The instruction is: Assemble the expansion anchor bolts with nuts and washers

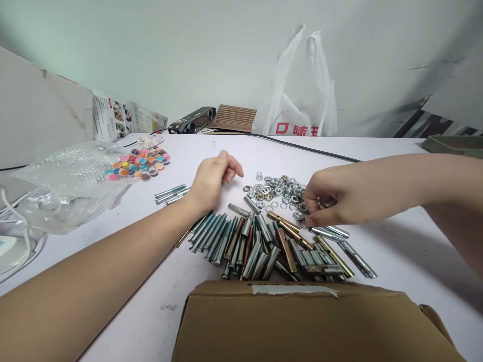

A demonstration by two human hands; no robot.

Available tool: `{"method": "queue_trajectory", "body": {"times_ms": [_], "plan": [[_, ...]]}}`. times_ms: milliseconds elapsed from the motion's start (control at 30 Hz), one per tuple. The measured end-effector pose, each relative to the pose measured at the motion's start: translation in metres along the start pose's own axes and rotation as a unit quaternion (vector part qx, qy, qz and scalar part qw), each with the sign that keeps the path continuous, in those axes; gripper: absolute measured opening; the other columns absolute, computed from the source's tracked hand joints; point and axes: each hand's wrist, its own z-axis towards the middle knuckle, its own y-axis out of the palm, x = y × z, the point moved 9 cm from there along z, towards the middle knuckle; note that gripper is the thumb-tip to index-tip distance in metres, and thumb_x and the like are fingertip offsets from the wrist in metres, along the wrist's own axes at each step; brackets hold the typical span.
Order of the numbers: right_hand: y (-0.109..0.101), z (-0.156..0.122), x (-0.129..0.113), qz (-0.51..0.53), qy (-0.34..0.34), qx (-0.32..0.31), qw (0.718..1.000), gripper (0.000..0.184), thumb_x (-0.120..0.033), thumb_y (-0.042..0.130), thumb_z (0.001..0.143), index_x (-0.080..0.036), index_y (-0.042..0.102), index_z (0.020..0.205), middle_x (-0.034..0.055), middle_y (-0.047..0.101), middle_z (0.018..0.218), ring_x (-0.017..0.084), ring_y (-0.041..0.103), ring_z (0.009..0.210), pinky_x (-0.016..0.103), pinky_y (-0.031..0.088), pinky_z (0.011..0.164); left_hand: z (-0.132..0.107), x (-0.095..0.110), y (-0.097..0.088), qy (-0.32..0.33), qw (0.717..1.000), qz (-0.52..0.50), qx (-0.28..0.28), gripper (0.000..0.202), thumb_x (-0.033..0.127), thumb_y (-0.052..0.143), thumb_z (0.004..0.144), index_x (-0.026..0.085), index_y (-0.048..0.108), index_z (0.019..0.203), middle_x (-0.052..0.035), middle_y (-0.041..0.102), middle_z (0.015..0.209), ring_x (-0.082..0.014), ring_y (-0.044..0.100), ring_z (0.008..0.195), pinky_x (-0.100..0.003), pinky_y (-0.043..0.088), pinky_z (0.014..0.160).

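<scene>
With your right hand (pixel 328 201) pinched on the washers (pixel 277 187) at the middle of the surface (pixel 396 261) and your left hand (pixel 213 181) loosely curled, empty, a slipping washer may roll among the metal sleeves (pixel 264 246).

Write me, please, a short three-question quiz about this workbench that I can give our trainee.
1. Fill in: the fingers of the right hand touch the heap of ____ and nuts.
2. Choose: just beyond the cardboard box lie A) metal tubes, B) screwdrivers, C) cups.
3. True or false: the left hand rests inside the box.
Key: 1 washers; 2 A; 3 false.
</scene>
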Motion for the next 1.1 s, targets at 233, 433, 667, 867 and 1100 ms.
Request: {"method": "queue_trajectory", "body": {"times_ms": [233,433,667,867,1100], "plan": [[0.001,0.007,-0.027,0.054,-0.051,0.020,0.997,0.034,-0.042,0.053,0.085,-0.021,0.055,0.059,-0.0006,0.046,0.051,0.010,0.034,0.043,0.025,0.029,0.038,0.007,-0.015,-0.002,-0.160,0.986,0.040,-0.020,0.039,0.044,0.037,0.086,0.017,0.060,0.070,-0.0035,0.054,0.060,-0.0136,0.045,0.055,-0.029,0.038,0.054],[0.000,0.011,-0.059,0.135,-0.100,0.128,0.977,0.018,-0.036,0.052,0.086,-0.023,0.063,0.079,-0.0040,0.052,0.053,0.008,0.038,0.043,0.021,0.028,0.039,0.005,0.015,0.001,-0.106,0.965,0.232,-0.060,0.016,0.021,0.046,0.071,0.017,0.061,0.070,-0.0019,0.059,0.065,-0.0148,0.050,0.064,-0.028,0.037,0.059],[0.009,0.009,-0.090,0.083,-0.215,0.126,0.965,0.029,-0.023,0.051,0.085,-0.028,0.066,0.109,-0.0079,0.042,0.048,0.006,0.031,0.039,0.020,0.022,0.041,-0.034,0.029,0.031,-0.154,0.873,0.275,-0.371,0.009,0.028,0.058,0.064,0.020,0.059,0.059,-0.0006,0.056,0.053,-0.0109,0.039,0.040,-0.026,0.023,0.039],[0.011,0.011,-0.084,0.102,-0.225,0.160,0.956,0.034,-0.017,0.052,0.081,-0.025,0.067,0.110,-0.0079,0.045,0.048,0.006,0.037,0.039,0.019,0.028,0.044,-0.046,0.023,0.033,-0.169,0.841,0.306,-0.413,0.019,0.040,0.068,0.061,0.022,0.066,0.056,0.0003,0.054,0.044,-0.0102,0.037,0.031,-0.026,0.020,0.034],[-0.015,-0.001,-0.052,0.162,-0.208,0.403,0.876,0.015,-0.016,0.056,0.077,-0.018,0.067,0.087,-0.0049,0.052,0.051,0.006,0.036,0.041,0.022,0.032,0.044,-0.045,0.032,0.031,-0.139,0.842,0.345,-0.390,0.028,0.049,0.073,0.058,0.023,0.066,0.064,0.0015,0.056,0.042,-0.0107,0.038,0.026,-0.026,0.021,0.032]]}}
